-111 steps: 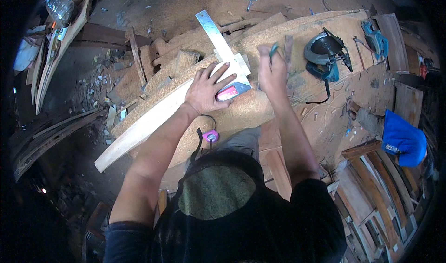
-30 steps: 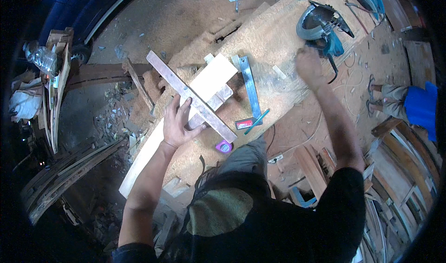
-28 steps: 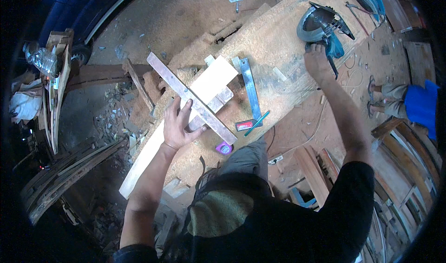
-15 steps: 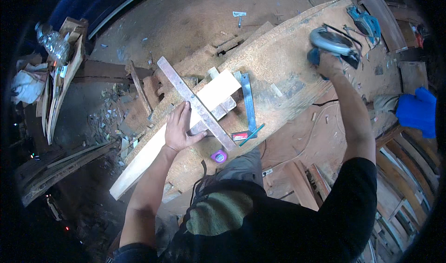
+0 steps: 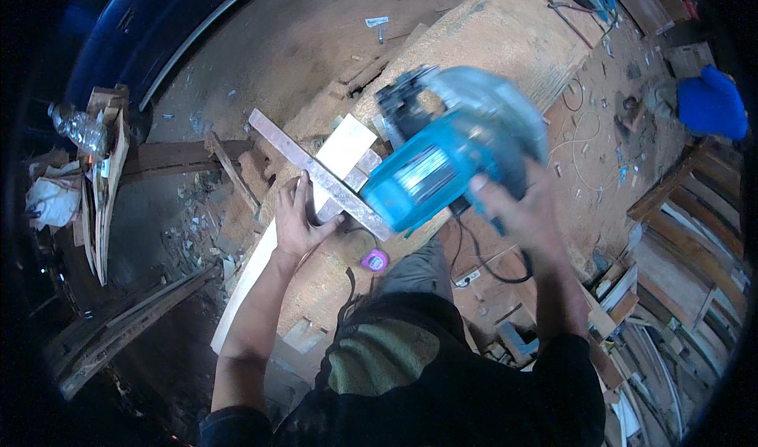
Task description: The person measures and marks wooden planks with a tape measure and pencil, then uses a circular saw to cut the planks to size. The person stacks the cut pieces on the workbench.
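The person wore a black short-sleeved top (image 5: 489, 403), its left sleeve (image 5: 235, 423) and right sleeve (image 5: 572, 360) both dark and plain. A rounded olive-grey area (image 5: 383, 352) marked the front — rippled with soft folds. Below came grey trousers (image 5: 414, 277). The left hand (image 5: 296, 224) and right hand (image 5: 525, 210) were bare — no gloves — as were both forearms.

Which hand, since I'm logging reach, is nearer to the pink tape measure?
Left. The left hand is up and left of the tape measure, at the straight bar; the right hand, holding the circular saw, is farther off to its right.
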### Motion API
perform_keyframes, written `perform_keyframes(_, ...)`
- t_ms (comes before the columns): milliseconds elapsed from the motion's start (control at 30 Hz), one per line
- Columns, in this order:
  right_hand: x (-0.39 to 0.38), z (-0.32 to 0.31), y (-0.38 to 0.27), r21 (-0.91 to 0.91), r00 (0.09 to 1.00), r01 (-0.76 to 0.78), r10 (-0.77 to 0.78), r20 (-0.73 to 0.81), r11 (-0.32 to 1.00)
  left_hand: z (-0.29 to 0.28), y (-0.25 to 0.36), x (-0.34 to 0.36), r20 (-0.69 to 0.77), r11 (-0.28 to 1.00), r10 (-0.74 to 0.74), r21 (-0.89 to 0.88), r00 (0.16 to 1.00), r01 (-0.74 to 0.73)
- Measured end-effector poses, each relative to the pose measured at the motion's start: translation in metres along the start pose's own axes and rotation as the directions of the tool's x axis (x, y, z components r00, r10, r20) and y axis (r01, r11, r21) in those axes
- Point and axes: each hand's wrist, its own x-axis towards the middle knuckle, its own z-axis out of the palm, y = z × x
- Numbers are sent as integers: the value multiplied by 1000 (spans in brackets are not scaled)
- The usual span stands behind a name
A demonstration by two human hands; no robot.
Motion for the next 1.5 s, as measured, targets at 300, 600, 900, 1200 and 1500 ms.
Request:
perform_keyframes(300,-29,77,44,-116,923,221,-170,344,968,22,-12,3,-78,996,83,28,994,-81)
perform_keyframes(600,-27,95,36,-209,784,209,-36,620,955,38,-30,-2,-67,999,4,39,998,-2)
perform_keyframes(900,-23,90,47,-144,786,283,-144,601,948,47,-35,-8,-93,998,-2,66,996,8)
perform_keyframes(1200,-18,90,45,-98,770,280,-162,617,955,43,-42,-8,-54,992,80,99,995,-75)
perform_keyframes(1500,-16,94,42,-89,760,286,-169,627,954,39,-40,-7,-44,991,86,105,995,-81)
